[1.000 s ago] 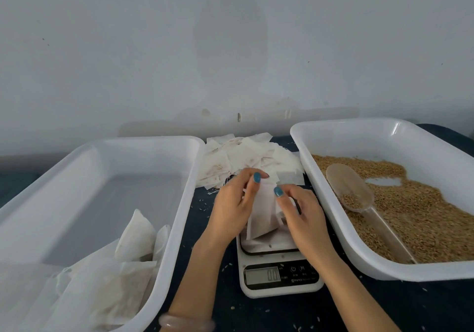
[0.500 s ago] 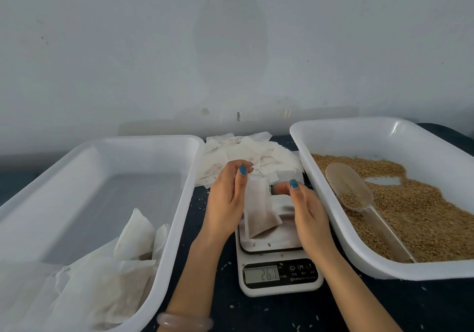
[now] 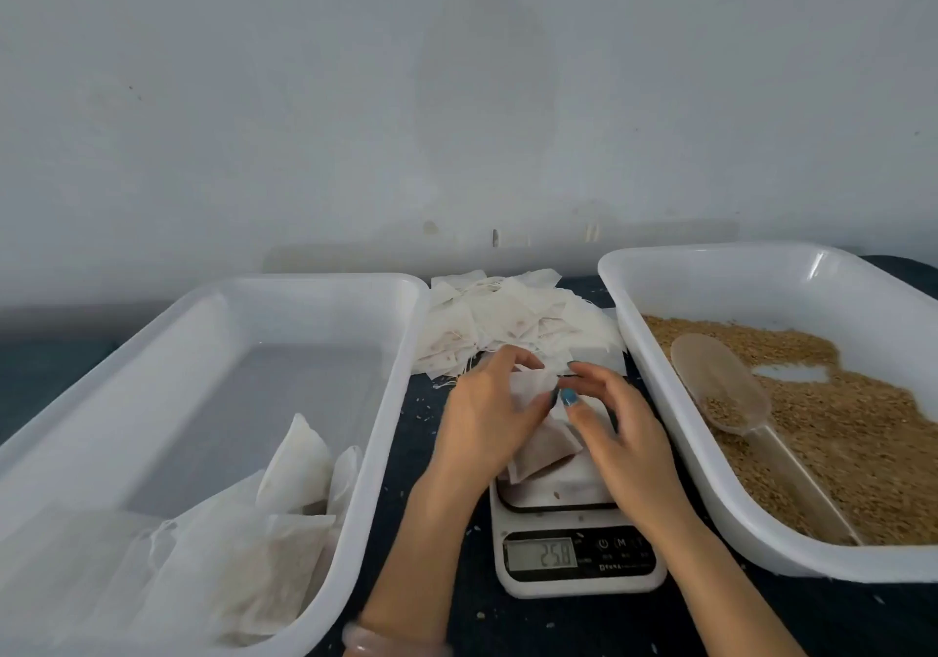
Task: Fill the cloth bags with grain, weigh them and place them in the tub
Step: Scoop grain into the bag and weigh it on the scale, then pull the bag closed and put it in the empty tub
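A small white cloth bag with grain in its lower part stands on the white kitchen scale, whose display reads 25.8. My left hand grips the bag's top from the left. My right hand pinches the top edge from the right with thumb and forefinger. A white tub on the left holds several filled bags at its near end. The white tub on the right holds brown grain and a clear plastic scoop lying in it.
A loose pile of empty cloth bags lies on the dark table behind the scale, between the two tubs. Stray grains dot the dark table. A pale wall stands close behind everything.
Both hands have worked at the bag's top above the scale; the bag has settled onto the platform and the display went from 0.0 to 25.8.
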Motion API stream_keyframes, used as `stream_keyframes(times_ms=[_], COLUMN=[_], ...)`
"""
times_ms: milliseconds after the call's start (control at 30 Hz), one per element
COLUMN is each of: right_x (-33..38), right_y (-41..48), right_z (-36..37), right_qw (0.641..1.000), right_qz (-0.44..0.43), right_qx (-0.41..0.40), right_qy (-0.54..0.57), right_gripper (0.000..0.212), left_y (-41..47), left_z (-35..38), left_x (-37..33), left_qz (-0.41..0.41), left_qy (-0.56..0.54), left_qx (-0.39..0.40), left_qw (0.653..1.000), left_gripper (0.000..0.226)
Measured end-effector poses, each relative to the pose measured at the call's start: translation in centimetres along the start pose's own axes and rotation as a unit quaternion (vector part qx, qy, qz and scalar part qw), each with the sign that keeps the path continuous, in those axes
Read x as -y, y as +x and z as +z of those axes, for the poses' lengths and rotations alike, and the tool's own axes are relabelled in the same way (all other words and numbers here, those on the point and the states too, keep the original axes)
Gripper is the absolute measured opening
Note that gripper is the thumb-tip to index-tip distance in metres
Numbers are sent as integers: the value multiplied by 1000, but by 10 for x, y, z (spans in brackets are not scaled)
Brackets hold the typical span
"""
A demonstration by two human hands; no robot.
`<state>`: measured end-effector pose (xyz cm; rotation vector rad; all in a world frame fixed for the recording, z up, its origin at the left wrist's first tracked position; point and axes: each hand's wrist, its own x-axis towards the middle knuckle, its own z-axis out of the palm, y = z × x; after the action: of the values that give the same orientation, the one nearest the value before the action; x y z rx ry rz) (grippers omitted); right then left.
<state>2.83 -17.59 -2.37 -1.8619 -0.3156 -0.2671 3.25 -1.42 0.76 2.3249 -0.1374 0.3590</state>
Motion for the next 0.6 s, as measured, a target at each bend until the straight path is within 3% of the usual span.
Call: stream_keyframes(times_ms=[100,267,433,600], right_x=[4,15,24,27], right_y=[-2,-1,-8,-11], right_z=[1,3,8,9], right_qw=[1000,991,986,981], right_qz=[-13,-115,-154,-171], right_qx=[22,8,38,40], right_qy=[-19,-71,-52,-85], right_gripper=[52,18,33,12], left_y=[0,-17,-45,-82], left_z=[-4,-25,-76,-136], left_x=[-10,-29,-59,-50], left_qz=[4,13,65,-11], left_qy=[-28,-1,92,193], left_qx=[-21,-87,-212,-247], left_qw=[999,996,971,949], left_gripper=[17,14,16,14])
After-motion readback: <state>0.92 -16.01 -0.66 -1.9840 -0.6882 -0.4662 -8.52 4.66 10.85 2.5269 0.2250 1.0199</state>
